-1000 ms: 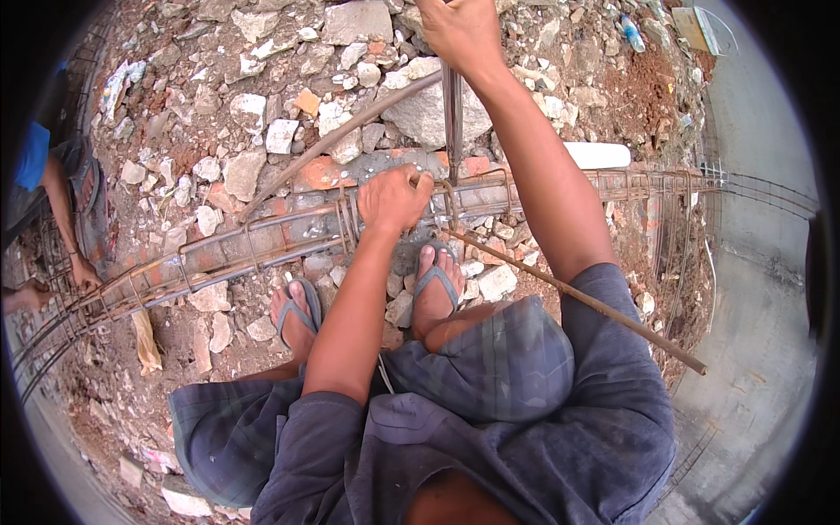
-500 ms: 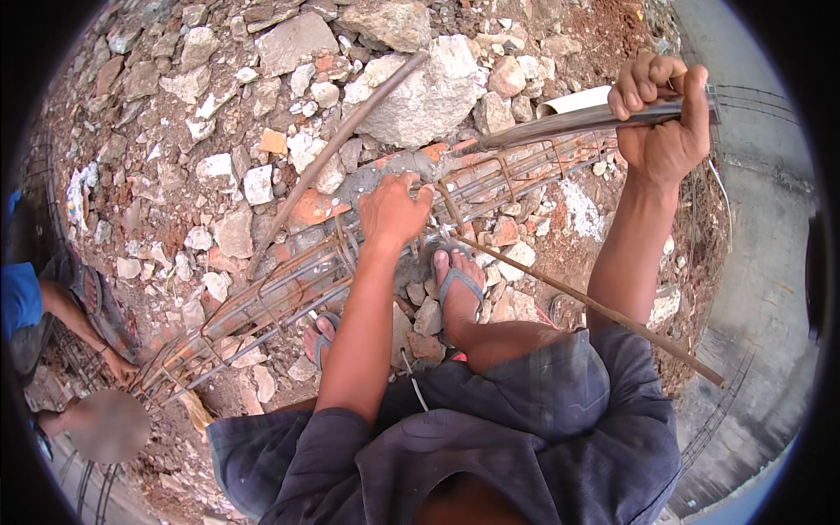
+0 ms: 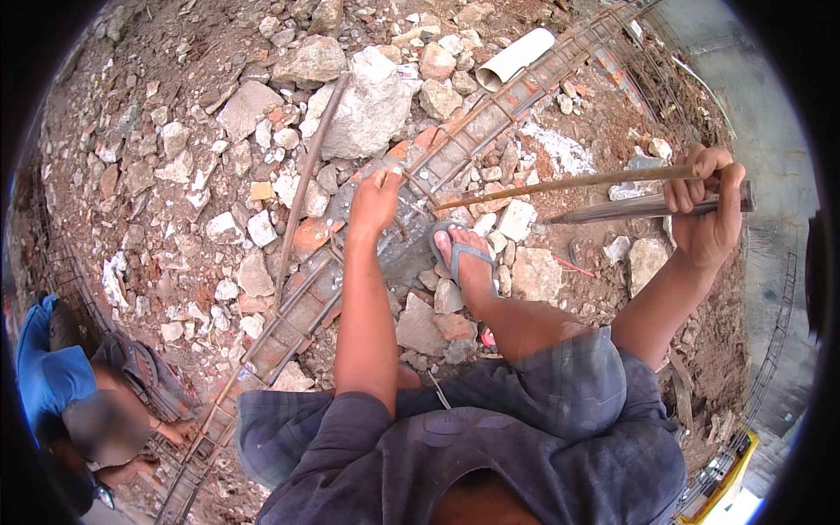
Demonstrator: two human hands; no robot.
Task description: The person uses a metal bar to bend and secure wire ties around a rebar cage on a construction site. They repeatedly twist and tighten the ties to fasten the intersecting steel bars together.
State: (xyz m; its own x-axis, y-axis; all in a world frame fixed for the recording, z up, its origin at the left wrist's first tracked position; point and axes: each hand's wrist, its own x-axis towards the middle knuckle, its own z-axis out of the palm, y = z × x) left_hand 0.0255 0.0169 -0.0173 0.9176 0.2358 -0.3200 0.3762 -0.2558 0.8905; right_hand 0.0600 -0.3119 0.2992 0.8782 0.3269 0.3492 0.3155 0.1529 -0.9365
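My left hand is closed at a bent rebar stirrup of the long rebar cage; the part inside the fingers is hidden. My right hand is raised at the right, its fingers wrapped round a dark steel bar that narrows leftward. The same fingers hold the end of a thin brown rod, which runs left to the cage beside my left hand. Grey wet mortar lies under the cage near my sandalled foot.
Broken stones and brick pieces cover the soil, with a large pale boulder ahead. A brown metal pipe leans across the rubble, and a white plastic pipe lies beyond the cage. At lower left a co-worker in blue handles the cage. A grey wall stands right.
The brown rod has swung from across my right leg up into my right hand, beside the dark bar. My right hand has come lower and turned. The view has shifted, showing more of the co-worker.
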